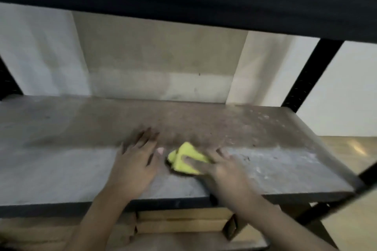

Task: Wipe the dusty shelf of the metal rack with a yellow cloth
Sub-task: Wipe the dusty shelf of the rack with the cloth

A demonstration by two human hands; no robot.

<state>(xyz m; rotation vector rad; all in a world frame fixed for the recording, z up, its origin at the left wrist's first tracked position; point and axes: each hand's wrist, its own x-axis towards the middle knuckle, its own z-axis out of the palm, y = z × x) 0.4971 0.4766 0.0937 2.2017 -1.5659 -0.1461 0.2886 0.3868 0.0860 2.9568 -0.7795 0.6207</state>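
On the front part of the grey dusty shelf of the black metal rack, the small crumpled yellow cloth lies under the fingers of the right hand, which press it flat; it looks soft, light and easy to bunch, so a flat palm would hold it best; the left hand rests spread beside it; no container is visible.

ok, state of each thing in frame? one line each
yellow cloth: bunched, flat on the shelf, pinned under the right hand.
right hand: fingers pressing on the cloth.
left hand: open, flat on the shelf, beside the cloth.
shelf: dusty, with specks on the right part.
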